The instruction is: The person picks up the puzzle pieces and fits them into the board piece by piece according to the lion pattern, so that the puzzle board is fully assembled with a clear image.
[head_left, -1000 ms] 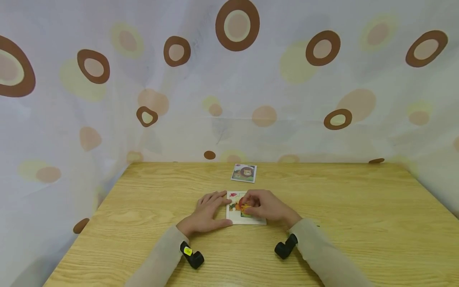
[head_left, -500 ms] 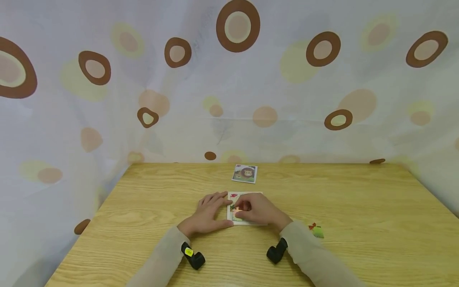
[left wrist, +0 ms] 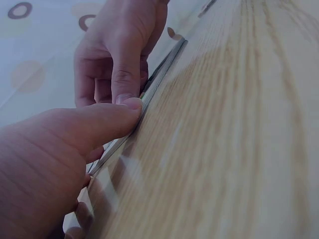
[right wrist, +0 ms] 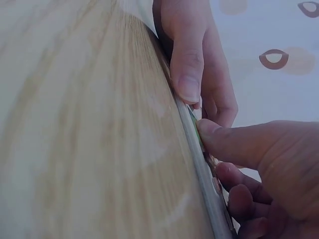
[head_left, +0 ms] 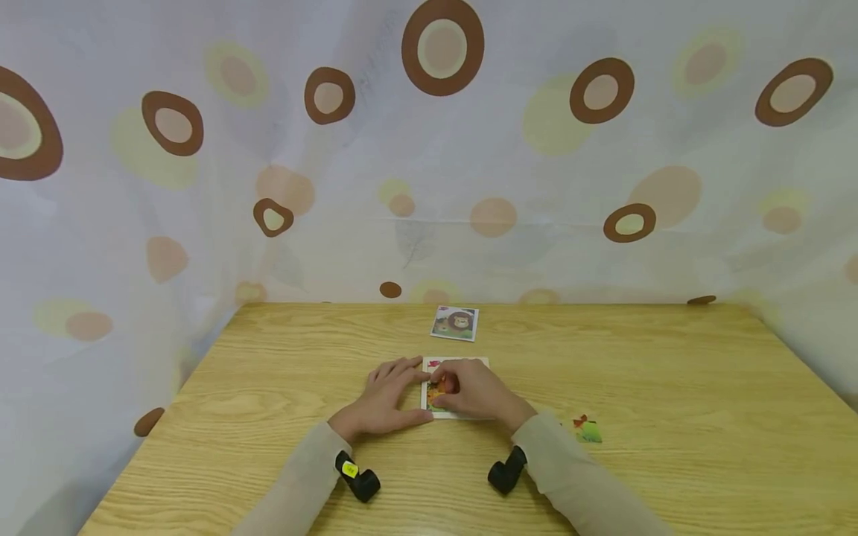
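A small white-framed jigsaw puzzle board [head_left: 425,406] lies flat on the table, with colourful pieces at its left side. My left hand [head_left: 387,400] rests at the board's left edge, fingers extended and thumb at the near corner. Over the board, my right hand [head_left: 477,389] has its fingers curled and pinches a colourful puzzle piece [head_left: 439,398] low against the left part. Much of the board is hidden beneath this hand. In the right wrist view a green edge of the puzzle piece [right wrist: 195,127] shows by the right thumb [right wrist: 212,130].
Behind the board lies a square picture card [head_left: 455,324] with a lion on it. A loose red and green puzzle piece [head_left: 588,429] lies to the right of my right forearm, and a bit of another peeks out beside the sleeve. A patterned cloth [head_left: 496,149] hangs behind the wooden table [head_left: 670,417].
My right hand has shifted left across the board with its piece, down to the left side. Its forearm has uncovered the loose piece on the right. The left hand stays in place.
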`<state>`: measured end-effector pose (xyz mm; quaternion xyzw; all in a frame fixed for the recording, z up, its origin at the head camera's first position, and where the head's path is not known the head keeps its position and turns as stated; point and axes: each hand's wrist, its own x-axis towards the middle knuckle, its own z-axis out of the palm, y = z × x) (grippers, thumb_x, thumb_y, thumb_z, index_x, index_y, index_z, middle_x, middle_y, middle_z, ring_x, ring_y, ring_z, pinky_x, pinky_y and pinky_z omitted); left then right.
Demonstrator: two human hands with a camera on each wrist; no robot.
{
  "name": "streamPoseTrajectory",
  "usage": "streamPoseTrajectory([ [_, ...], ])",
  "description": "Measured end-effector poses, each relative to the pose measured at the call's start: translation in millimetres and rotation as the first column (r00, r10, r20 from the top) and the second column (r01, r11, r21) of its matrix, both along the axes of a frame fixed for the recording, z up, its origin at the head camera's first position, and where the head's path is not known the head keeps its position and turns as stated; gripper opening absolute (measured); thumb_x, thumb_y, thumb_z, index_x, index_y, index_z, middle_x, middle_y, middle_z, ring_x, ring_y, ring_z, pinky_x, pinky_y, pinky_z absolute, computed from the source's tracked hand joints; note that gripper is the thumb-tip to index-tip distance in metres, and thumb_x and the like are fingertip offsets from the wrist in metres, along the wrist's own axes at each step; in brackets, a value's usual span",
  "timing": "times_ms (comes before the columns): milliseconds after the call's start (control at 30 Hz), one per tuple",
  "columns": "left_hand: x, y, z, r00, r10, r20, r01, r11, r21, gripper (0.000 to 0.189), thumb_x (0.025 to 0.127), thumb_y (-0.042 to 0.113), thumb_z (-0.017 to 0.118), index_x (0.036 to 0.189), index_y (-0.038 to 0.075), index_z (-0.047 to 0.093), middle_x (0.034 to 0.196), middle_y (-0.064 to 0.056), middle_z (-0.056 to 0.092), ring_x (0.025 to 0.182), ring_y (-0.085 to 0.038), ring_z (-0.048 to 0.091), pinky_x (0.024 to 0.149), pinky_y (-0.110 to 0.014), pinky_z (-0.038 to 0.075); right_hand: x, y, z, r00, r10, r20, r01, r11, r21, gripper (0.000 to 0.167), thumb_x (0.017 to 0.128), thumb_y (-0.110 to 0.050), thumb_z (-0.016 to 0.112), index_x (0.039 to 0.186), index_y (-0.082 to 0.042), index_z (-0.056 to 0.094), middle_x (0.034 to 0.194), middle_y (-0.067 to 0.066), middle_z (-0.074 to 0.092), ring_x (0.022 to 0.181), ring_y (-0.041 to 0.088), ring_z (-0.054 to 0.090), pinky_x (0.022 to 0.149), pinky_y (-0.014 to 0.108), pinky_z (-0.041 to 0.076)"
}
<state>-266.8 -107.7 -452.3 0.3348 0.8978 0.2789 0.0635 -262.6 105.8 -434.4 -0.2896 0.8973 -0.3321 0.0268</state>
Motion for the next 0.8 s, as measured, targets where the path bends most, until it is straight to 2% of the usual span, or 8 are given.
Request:
streamPoseTrajectory([
  [167, 0.6, -1.8, 1.3, 1.0, -0.002, 0.004, 0.002, 1.0, 0.011, 0.056, 0.089, 0.042, 0.066, 0.137, 0.017, 0.051, 0.157, -0.011, 0.028, 0.144, -0.039, 0.018, 0.11, -0.063, 0.012, 1.1, -1, 1.2, 1.0, 0.017, -0.007, -0.017, 1.0, -0.001, 0.011, 0.084, -0.014, 0.075, 0.09, -0.007, 0.069, 0.07, -0.005, 0.057, 0.062, 0.001, 0.045, 0.058, 0.019, 0.039],
  [400, 0.1, -2.1, 0.0, 1.0, 0.002, 0.003, -0.002, 1.0, 0.002, 0.057, 0.089, 0.044, 0.065, 0.137, 0.017, 0.051, 0.157, -0.01, 0.028, 0.144, -0.038, 0.018, 0.11, -0.062, 0.012, -0.6, 0, -3.0, 0.998, 0.056, 0.008, -0.056, 0.998, 0.036, 0.006, 0.089, -0.013, 0.069, 0.09, -0.007, 0.07, 0.076, -0.003, 0.064, 0.064, 0.001, 0.046, 0.06, 0.018, 0.042],
  [533, -1.3, -1.9, -0.4, 1.0, 0.003, 0.0, -0.003, 1.0, 0.01, 0.057, 0.089, 0.044, 0.065, 0.137, 0.017, 0.051, 0.157, -0.011, 0.028, 0.144, -0.038, 0.018, 0.11, -0.063, 0.012, -0.4, 1, -2.2, 0.997, 0.073, -0.008, -0.073, 0.996, 0.046, 0.01, 0.09, -0.012, 0.067, 0.095, -0.005, 0.072, 0.08, -0.002, 0.065, 0.066, 0.001, 0.047, 0.061, 0.019, 0.043],
  [633, -1.4, -2.1, -0.1, 1.0, 0.006, -0.011, -0.005, 1.0, 0.016, 0.057, 0.089, 0.044, 0.065, 0.136, 0.016, 0.051, 0.156, -0.012, 0.03, 0.143, -0.038, 0.02, 0.109, -0.063, 0.013, 1.5, 6, -1.1, 0.993, 0.117, -0.022, -0.116, 0.992, 0.045, 0.016, 0.092, -0.012, 0.065, 0.105, -0.003, 0.07, 0.082, -0.002, 0.063, 0.067, 0.002, 0.046, 0.062, 0.02, 0.043],
  [800, 0.3, -1.3, 0.9, 1.0, 0.0, 0.005, 0.0, 1.0, 0.019, 0.058, 0.088, 0.044, 0.066, 0.136, 0.015, 0.051, 0.156, -0.011, 0.029, 0.143, -0.039, 0.019, 0.109, -0.063, 0.012, 7.0, 23, 3.0, 0.987, 0.159, 0.023, -0.159, 0.987, -0.008, 0.02, 0.094, -0.011, 0.06, 0.113, -0.006, 0.065, 0.082, -0.006, 0.056, 0.066, 0.002, 0.044, 0.062, 0.02, 0.041],
])
